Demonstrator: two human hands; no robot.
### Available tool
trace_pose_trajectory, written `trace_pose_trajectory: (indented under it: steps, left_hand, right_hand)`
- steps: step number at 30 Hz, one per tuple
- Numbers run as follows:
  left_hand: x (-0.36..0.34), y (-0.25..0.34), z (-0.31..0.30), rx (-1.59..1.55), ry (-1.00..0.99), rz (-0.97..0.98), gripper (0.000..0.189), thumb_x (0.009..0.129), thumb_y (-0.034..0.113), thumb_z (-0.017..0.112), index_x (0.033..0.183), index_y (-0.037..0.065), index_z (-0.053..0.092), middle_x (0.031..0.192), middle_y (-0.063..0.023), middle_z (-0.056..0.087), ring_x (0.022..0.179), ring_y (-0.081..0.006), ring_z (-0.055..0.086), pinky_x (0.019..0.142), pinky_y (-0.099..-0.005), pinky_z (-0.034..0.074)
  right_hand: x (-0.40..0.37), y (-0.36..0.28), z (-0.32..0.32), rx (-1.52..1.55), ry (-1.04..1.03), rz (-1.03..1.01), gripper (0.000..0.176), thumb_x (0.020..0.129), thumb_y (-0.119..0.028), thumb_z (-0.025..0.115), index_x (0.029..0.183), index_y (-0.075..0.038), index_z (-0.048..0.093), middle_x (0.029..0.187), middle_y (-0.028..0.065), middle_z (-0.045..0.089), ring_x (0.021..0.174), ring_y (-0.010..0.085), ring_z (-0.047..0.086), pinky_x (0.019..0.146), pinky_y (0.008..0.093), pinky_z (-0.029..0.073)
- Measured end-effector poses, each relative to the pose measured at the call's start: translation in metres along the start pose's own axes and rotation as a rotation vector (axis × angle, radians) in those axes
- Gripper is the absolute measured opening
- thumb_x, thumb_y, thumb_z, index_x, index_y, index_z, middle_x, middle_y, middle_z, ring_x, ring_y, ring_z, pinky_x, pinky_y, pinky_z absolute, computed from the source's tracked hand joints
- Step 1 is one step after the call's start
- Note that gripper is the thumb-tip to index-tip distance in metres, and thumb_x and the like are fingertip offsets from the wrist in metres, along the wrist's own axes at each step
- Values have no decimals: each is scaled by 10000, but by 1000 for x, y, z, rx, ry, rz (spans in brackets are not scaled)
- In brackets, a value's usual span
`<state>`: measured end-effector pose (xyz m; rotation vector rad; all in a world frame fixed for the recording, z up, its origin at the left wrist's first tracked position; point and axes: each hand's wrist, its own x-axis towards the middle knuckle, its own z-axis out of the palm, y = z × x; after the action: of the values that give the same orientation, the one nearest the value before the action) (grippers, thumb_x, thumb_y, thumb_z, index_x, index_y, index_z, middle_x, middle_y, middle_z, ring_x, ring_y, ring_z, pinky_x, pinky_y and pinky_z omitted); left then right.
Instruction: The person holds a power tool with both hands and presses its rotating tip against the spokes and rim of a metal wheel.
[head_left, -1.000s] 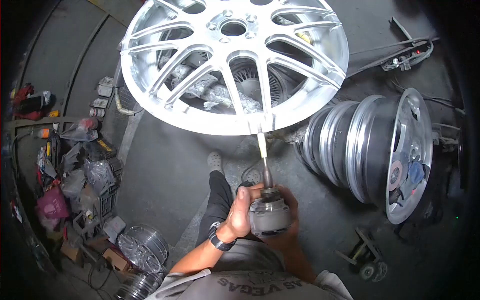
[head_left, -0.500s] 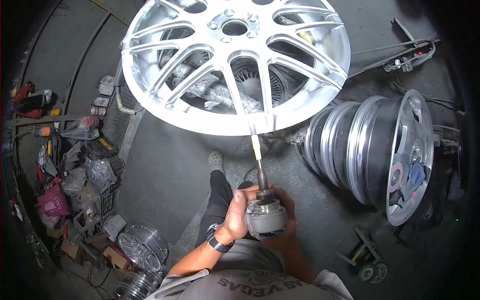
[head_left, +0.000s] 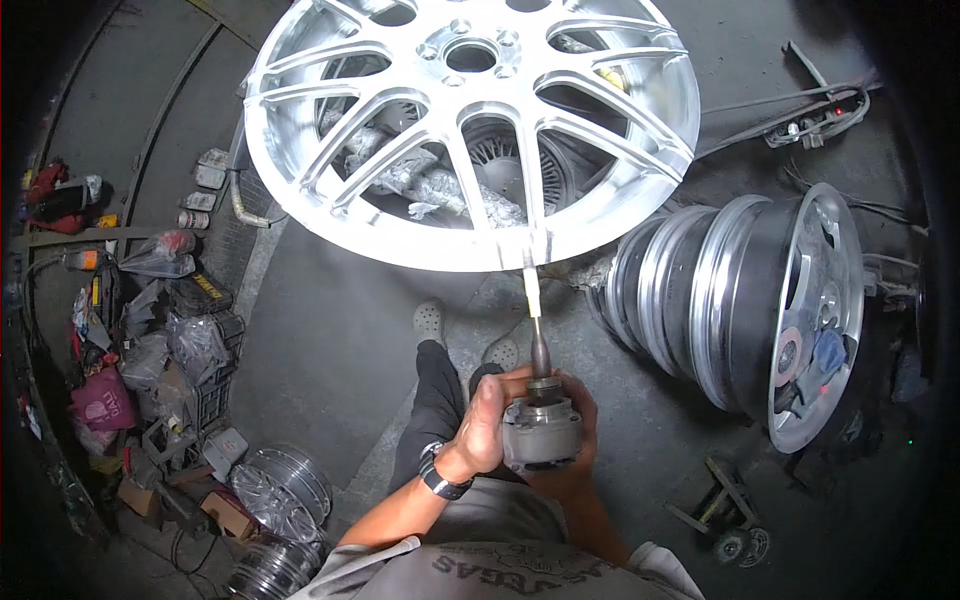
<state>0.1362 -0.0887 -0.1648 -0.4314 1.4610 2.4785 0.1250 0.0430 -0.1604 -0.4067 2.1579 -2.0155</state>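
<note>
A bright silver alloy wheel [head_left: 400, 240] with split spokes fills the top middle of the head view. Both hands hold a grey straight grinder [head_left: 545, 435], its long narrow spindle [head_left: 540, 350] pointing at the wheel. The pale tip [head_left: 532, 292] meets the lower rim near the base of a spoke; glare hides the exact contact. My left hand [head_left: 480, 430], with a dark watch at the wrist, wraps the grinder's left side. Around its right side and behind it is my right hand [head_left: 582, 405], its fingers partly hidden by the tool body.
Several rims [head_left: 715, 300] stand stacked sideways at the right, with a cloth [head_left: 828, 352] on the end one. A small wheeled stand [head_left: 725, 510] sits below. Crates, bags and tools clutter the left, near more rims [head_left: 285, 490]. Cables [head_left: 770, 100] run at upper right.
The grinder and its tip have shifted slightly right along the wheel's lower rim. Both hands moved with it and keep their hold. The wheel looks unmoved.
</note>
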Motion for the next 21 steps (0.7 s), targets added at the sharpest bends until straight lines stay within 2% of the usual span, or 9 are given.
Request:
trace_pose_trajectory:
  steps: [3,5,6,9,11,14,15,17,21]
  left_hand:
    - [0,1,-3,-1,-28,13,932,981,614,72,1101,-130,620,1201,-224,594,1084,-317,575,977,-369,415]
    - [-6,3,-7,14,-1,27,940,979,615,66,1104,-136,616,1214,-233,591,1099,-320,571,980,-369,413]
    - [-7,3,-7,22,10,33,944,979,616,62,1105,-139,614,1220,-237,589,1106,-321,569,981,-369,412]
    - [-7,4,-3,97,24,50,944,978,614,57,1116,-141,605,1193,-235,595,1095,-318,571,979,-365,410]
    - [-3,3,4,-14,39,4,930,982,610,66,1119,-136,604,1158,-225,601,1078,-314,573,976,-357,409]
    - [0,7,7,29,34,20,913,989,600,77,1102,-132,611,1137,-203,605,1030,-288,587,929,-351,439]
    - [-4,6,4,30,37,20,913,989,600,77,1102,-132,611,1137,-203,605,1030,-288,587,929,-351,439]
    - [-11,1,-2,-109,63,1,904,995,589,70,1109,-126,611,1167,-189,598,1031,-269,586,923,-343,443]
    - [-11,11,8,-66,86,-23,886,998,596,91,1132,-112,606,1159,-161,600,1054,-227,568,943,-325,426]
  right_hand:
    - [-5,3,-3,98,26,75,846,653,-97,862,1370,-5,422,1334,184,525,1243,291,520,1048,395,408]
    - [-2,0,-9,-75,-127,82,865,660,-91,858,1384,-9,392,1372,183,492,1257,288,507,1053,401,405]
    - [-1,-1,-8,-72,-127,82,865,660,-91,858,1384,-9,392,1372,183,492,1257,288,507,1053,401,405]
    - [0,-2,-2,14,-101,24,868,666,-98,856,1391,-10,385,1379,184,484,1265,289,500,1056,401,401]
    - [-4,1,0,-1,23,-1,863,664,-109,857,1390,-6,401,1369,187,497,1271,288,497,1060,397,396]
    - [-1,-5,-1,135,30,40,834,677,-111,848,1380,-1,415,1360,187,507,1270,287,500,1064,401,392]
    - [-1,-4,-2,138,28,41,834,677,-111,848,1380,-1,415,1360,187,507,1270,287,500,1064,401,392]
    - [0,-2,-5,97,-103,86,835,678,-103,840,1383,-2,405,1378,182,490,1269,282,498,1064,405,393]
    - [-2,-5,-8,66,-92,48,834,676,-114,836,1381,-4,405,1374,175,490,1261,276,503,1062,403,394]
